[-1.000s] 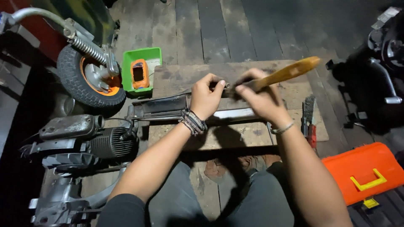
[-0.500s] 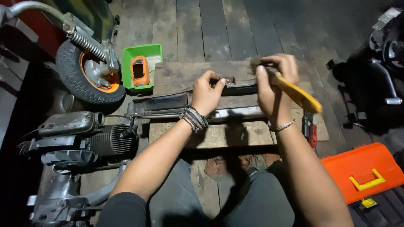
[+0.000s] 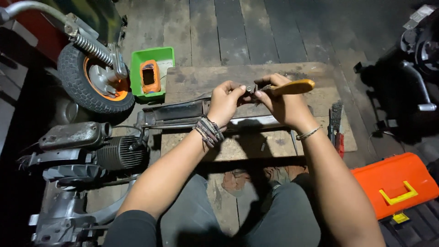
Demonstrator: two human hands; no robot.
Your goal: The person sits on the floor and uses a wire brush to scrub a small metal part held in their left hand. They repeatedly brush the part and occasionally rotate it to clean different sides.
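On the far left a black wheel (image 3: 93,84) with an orange middle stands by a green square tub (image 3: 153,73) on the floor, and an orange box-shaped thing (image 3: 149,77) lies in the tub. In the middle, over the wooden board (image 3: 206,77), the left hand (image 3: 224,103) has its grip pinched shut on a small metal part (image 3: 249,88), and the right hand (image 3: 283,105) has its grip closed around a brush with a yellow handle (image 3: 292,87) that touches the part. To the right a wire brush (image 3: 336,121) lies on the board's edge, and an orange toolbox (image 3: 395,183) with a yellow latch sits on the floor.
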